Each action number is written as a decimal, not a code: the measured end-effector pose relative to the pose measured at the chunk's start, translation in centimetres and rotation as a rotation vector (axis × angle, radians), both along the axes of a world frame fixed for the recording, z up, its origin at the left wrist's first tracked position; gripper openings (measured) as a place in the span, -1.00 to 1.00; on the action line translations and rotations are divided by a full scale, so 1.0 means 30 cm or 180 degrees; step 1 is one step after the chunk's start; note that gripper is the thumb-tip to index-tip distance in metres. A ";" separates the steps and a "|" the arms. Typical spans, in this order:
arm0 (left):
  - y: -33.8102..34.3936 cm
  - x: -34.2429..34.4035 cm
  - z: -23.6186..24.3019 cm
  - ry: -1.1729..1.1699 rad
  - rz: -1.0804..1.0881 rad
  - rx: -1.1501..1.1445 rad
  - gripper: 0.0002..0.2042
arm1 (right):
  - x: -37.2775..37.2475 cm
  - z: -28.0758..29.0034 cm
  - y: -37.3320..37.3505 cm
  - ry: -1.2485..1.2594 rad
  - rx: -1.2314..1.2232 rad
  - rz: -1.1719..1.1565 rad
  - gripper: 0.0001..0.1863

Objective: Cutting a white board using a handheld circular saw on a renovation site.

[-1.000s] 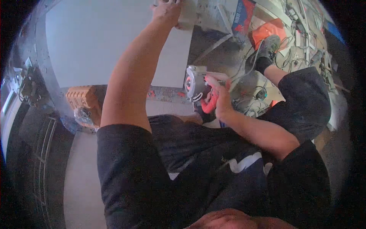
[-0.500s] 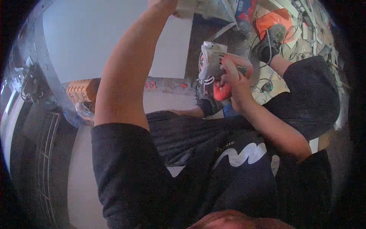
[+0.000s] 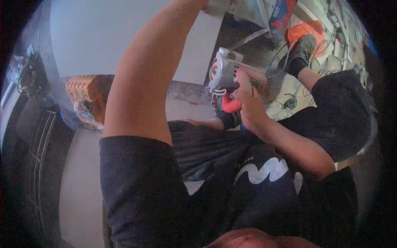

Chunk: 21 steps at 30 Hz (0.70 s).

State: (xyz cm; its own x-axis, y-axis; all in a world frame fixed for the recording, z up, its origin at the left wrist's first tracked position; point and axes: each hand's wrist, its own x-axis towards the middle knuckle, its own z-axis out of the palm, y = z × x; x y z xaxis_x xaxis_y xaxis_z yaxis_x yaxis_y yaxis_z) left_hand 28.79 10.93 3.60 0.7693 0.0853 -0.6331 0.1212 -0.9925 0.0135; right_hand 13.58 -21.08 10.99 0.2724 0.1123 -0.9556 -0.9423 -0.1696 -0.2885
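While the right hand (image 3: pixel 251 103) grips a power tool (image 3: pixel 226 73) near the white panel (image 3: pixel 89 39)'s bare edge, the left hand (image 3: pixel 203 5)'s hold is indiscernible.

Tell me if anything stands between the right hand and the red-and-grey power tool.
Nothing visible does: the right hand is holding the power tool directly, right beside its curved red handle.
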 end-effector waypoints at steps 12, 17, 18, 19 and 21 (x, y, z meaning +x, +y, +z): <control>-0.004 -0.014 -0.015 0.0028 -0.0655 0.0480 0.24 | 0.014 0.001 0.043 -0.0070 -0.0068 0.0220 -0.50; 0.005 -0.013 -0.033 0.0104 -0.0536 0.0470 0.16 | -0.005 0.007 0.039 -0.0168 -0.0117 0.0175 -0.72; 0.007 -0.018 -0.045 -0.0003 -0.0545 0.0508 0.16 | -0.005 0.010 0.044 -0.0182 -0.0131 0.0175 -0.73; 0.006 -0.015 -0.044 -0.0010 -0.0553 0.0502 0.16 | -0.003 0.006 0.040 -0.0187 -0.0139 0.0167 -0.73; 0.006 -0.010 -0.043 0.0048 -0.0763 0.0453 0.20 | 0.003 -0.004 0.028 -0.0015 -0.0101 0.0379 -0.49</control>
